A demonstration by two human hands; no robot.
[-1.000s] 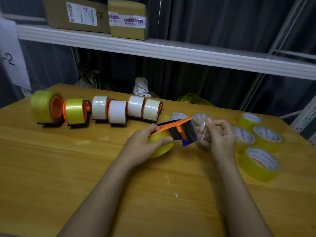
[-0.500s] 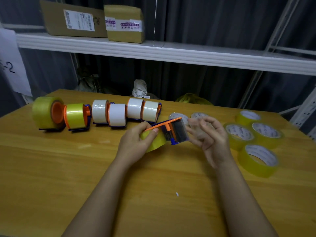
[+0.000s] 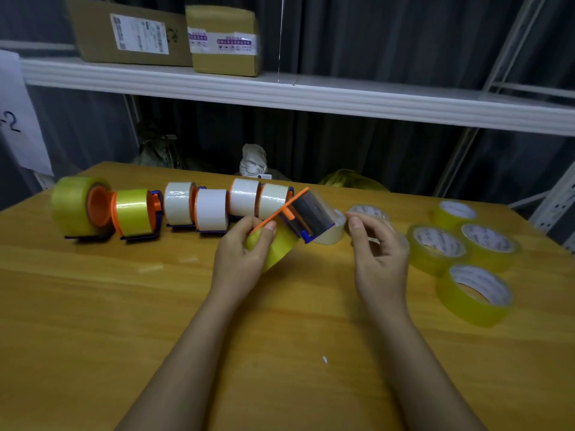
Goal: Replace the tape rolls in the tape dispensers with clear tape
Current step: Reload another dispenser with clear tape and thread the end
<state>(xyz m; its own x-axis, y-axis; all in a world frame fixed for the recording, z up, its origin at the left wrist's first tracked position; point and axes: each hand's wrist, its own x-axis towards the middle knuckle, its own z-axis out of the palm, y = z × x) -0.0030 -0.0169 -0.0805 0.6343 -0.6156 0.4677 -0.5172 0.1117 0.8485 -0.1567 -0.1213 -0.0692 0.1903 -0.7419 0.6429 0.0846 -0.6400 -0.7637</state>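
My left hand (image 3: 239,259) grips an orange and blue tape dispenser (image 3: 308,216) with a yellow roll (image 3: 277,247) in it, tilted up just above the table. My right hand (image 3: 379,253) hovers to its right, apart from it, with fingers loosely curled and nothing plainly held. Two clear tape rolls (image 3: 331,234) (image 3: 367,211) lie flat behind the dispenser and my right hand. A row of dispensers stands at the back left: two with yellow tape (image 3: 81,206) (image 3: 133,213) and several with white tape (image 3: 211,209).
Several yellowish-clear rolls (image 3: 476,293) lie flat at the right of the wooden table (image 3: 124,306). A white shelf (image 3: 311,94) with two cardboard boxes (image 3: 224,42) runs overhead at the back. Bags sit behind the table's far edge.
My right hand let go of the tape end at the dispenser's mouth and drew off to the right. My left hand tilted the dispenser's front upward.
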